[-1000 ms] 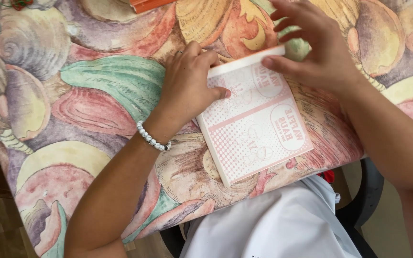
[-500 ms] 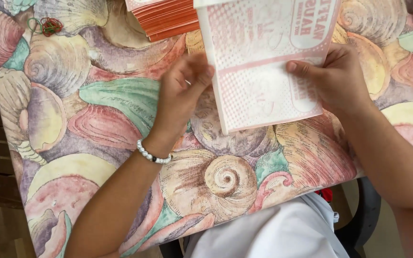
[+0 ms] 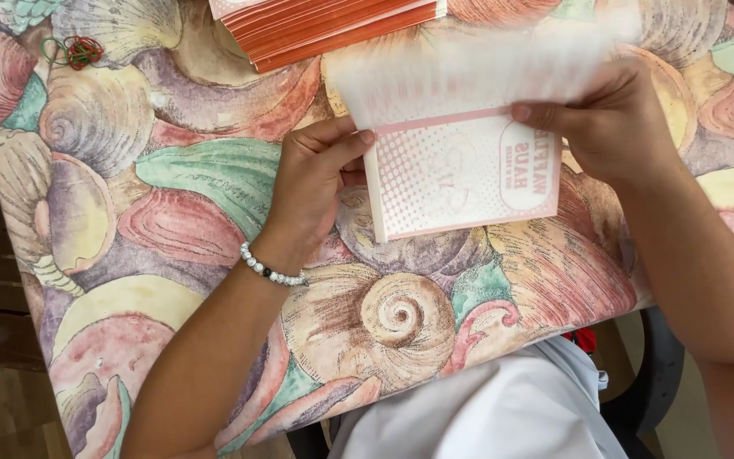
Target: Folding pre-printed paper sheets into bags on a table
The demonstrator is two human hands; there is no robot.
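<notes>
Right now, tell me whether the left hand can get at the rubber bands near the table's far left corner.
Probably yes, once it lets go. The left hand is pinching the pink-and-white paper piece, while the rubber bands lie in the open on the shell-patterned tablecloth, with nothing between them.

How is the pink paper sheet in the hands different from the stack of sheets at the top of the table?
The pink paper sheet is single, held above the table by the left hand and right hand, with its upper part blurred. The stack is many sheets, lying flat and untouched. The sheet shows its dotted face; the stack shows mostly orange edges. Both look pinkish.
</notes>
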